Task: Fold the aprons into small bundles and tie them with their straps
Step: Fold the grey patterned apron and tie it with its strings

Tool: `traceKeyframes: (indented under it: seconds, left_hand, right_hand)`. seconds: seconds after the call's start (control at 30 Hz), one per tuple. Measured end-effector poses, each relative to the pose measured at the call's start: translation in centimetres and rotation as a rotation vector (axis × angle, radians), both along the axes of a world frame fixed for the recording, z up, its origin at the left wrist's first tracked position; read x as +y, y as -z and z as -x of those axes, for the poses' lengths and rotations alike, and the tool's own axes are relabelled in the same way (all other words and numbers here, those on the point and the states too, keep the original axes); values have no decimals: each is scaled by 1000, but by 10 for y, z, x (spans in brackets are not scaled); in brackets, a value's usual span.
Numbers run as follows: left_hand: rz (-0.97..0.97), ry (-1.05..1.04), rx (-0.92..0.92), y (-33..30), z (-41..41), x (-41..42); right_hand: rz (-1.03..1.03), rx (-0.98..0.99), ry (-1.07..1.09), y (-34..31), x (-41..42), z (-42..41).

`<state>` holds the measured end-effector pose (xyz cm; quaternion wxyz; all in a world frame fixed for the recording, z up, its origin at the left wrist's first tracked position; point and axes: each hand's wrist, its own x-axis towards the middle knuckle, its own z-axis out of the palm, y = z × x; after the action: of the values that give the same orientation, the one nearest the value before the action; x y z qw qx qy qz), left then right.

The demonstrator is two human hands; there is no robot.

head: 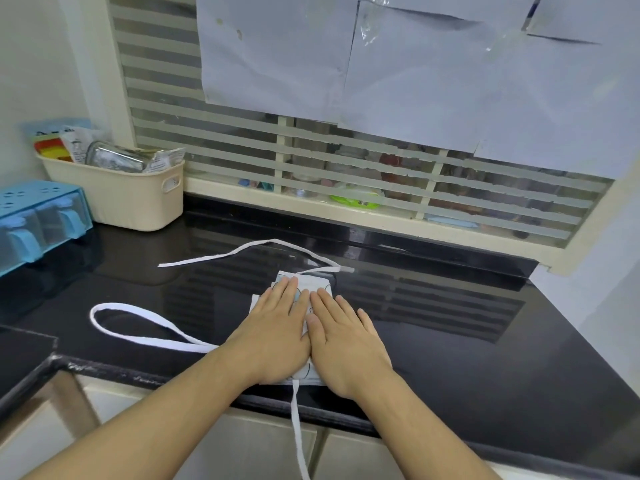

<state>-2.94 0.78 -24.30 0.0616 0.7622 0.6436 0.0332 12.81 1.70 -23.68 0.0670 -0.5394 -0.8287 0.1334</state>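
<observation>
A folded white apron with a pale blue print lies as a narrow strip on the black counter. My left hand and my right hand press flat on it side by side, fingers straight, covering most of it. One white strap runs from the apron's far end out to the left. A looped strap lies left of my left wrist. A third strap hangs over the counter's front edge.
A cream basket with packets and a glass jar stands at the back left. A blue spice box sits left of it. A striped window with papers taped on it runs behind the counter.
</observation>
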Motion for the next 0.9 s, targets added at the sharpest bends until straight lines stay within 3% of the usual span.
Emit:
traceKeyframes:
  seconds: [0.33, 0.53, 0.77, 0.9]
  left_hand:
    - [10, -13, 3, -4, -2, -4]
    - [41, -31, -12, -9, -6, -7]
    - [19, 19, -41, -6, -11, -28]
    - [39, 30, -170, -10, -17, -48]
  right_hand:
    - [-28, 33, -24, 5, 1, -1]
    - [-375, 133, -29, 11, -22, -6]
    - [-257, 248, -121, 2, -71, -43]
    - [-176, 146, -195, 4, -94, -65]
